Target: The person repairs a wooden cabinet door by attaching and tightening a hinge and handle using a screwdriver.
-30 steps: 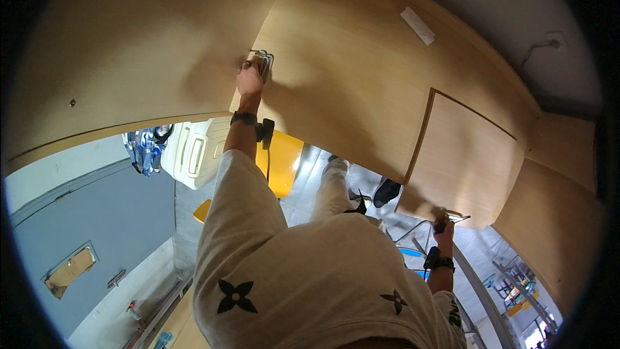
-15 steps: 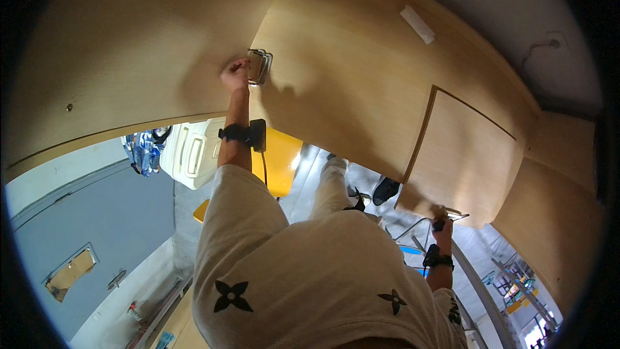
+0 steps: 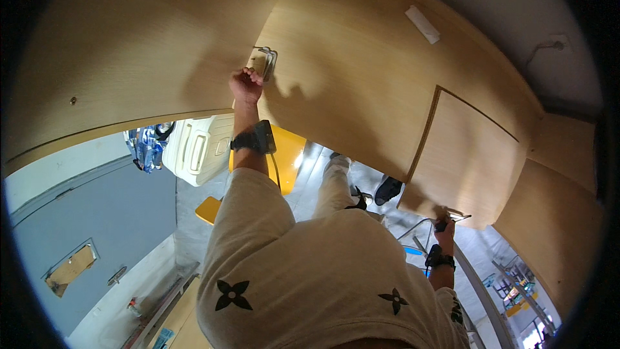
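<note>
Overhead, left hand fisted by the metal bracket; right hand grips a tool.

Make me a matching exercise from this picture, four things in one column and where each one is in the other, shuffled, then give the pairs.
Things
1. left hand
2. right hand
3. metal hinge
4. white strip

Places
A. on the wood panel's face, near its upper right
B. at the lower edge of the small square panel, fingers on a metal piece
C. at the seam between the two large wood panels
D. fisted just below the hinge

Pairs: 1-D, 2-B, 3-C, 4-A
</note>
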